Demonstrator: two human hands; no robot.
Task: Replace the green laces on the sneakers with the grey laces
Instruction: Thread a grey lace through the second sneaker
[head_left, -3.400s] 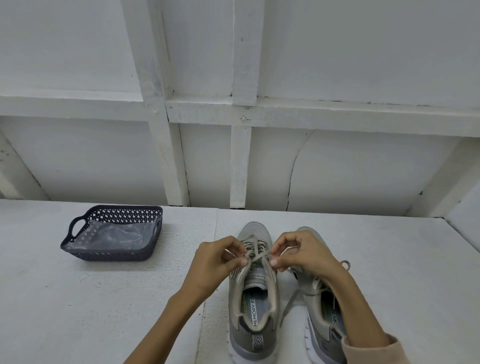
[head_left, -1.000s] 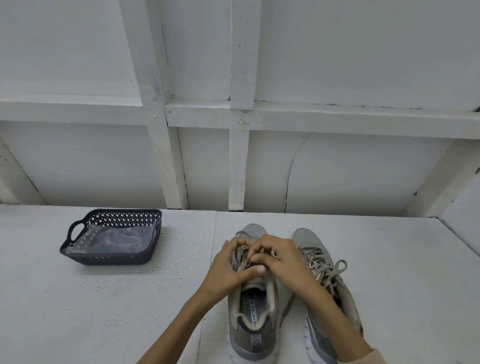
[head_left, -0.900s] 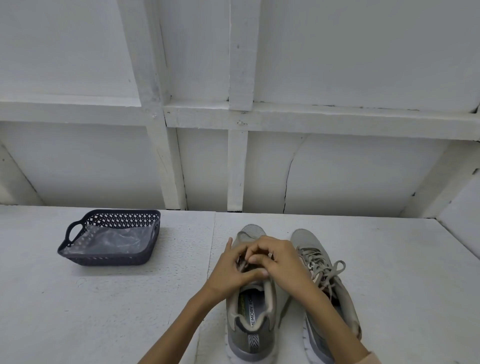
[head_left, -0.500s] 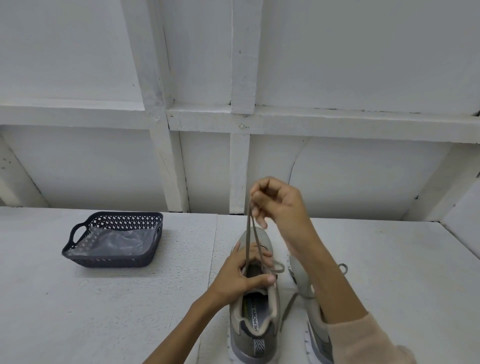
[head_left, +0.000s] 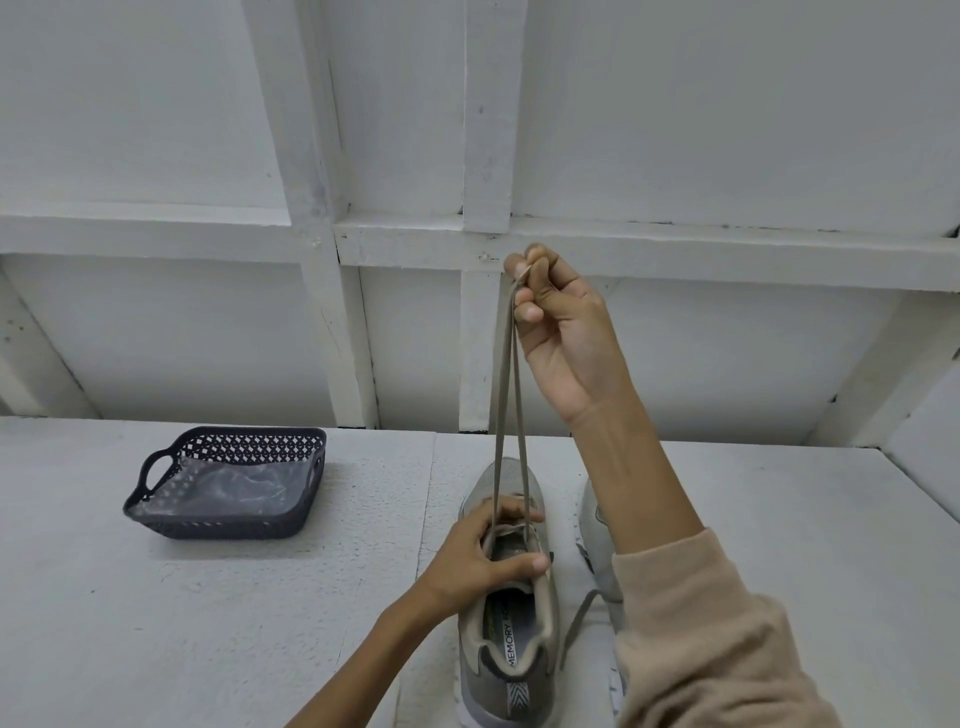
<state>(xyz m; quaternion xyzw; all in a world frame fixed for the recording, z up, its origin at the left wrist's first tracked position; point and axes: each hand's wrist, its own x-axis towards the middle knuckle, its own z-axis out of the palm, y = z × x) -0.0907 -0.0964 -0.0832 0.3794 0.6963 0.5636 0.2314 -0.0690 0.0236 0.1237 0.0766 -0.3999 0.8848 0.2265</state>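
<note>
Two grey sneakers stand side by side on the white table, toes pointing away. My left hand (head_left: 485, 558) grips the left sneaker (head_left: 506, 613) across its tongue and upper eyelets. My right hand (head_left: 558, 325) is raised high above it and pinches both strands of an olive-grey lace (head_left: 506, 415), which run taut down into that shoe. The right sneaker (head_left: 597, 525) is mostly hidden behind my right forearm; a loose lace end (head_left: 576, 626) of it trails between the shoes.
A dark perforated basket (head_left: 228, 522) with a handle and a clear plastic lining sits on the table (head_left: 182, 623) to the left. A white panelled wall (head_left: 675, 338) with beams rises right behind the table.
My hands were together at the left sneaker's laces. My right hand has since lifted well above the shoe, drawing two lace strands up taut, while my left hand stayed on the shoe.
</note>
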